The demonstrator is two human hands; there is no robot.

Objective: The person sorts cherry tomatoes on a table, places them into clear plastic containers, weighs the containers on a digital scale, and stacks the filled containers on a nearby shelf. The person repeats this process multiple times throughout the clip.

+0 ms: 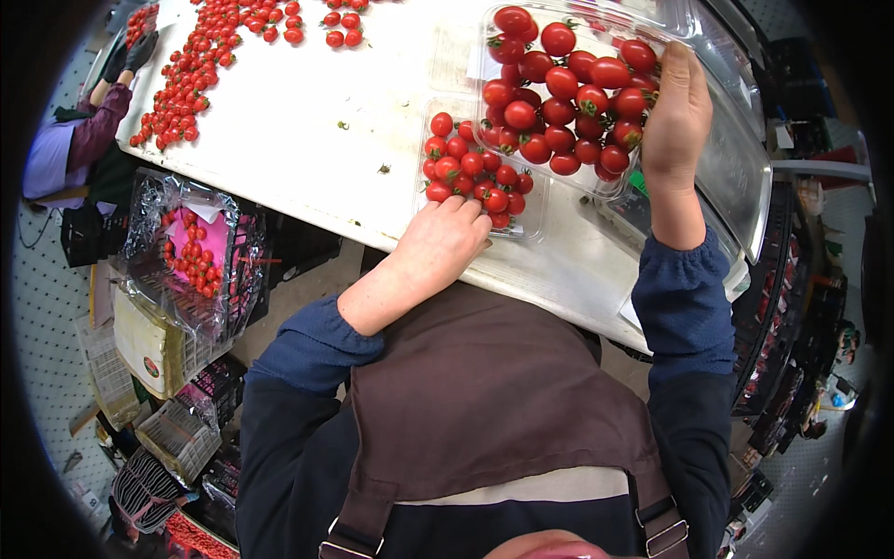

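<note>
My right hand (676,115) grips the right side of a clear plastic punnet of cherry tomatoes (562,84), raised above the white table. Below and left of it, a second clear plastic punnet of cherry tomatoes (471,164) rests on the table. The fingers of my left hand (447,237) lie at this punnet's near edge, against the lowest tomatoes; whether they grip anything cannot be told. Part of the second punnet is hidden under the raised one. Loose cherry tomatoes (185,98) spread over the table's far left, some with green calyxes.
The white table (300,161) bears scattered stem bits. Beside its near left edge stands a plastic-lined crate (237,272) with tomatoes. A metal tray (733,168) lies at the right, near stacked dark crates (768,307). A co-worker's gloved hands (133,56) are at the far left.
</note>
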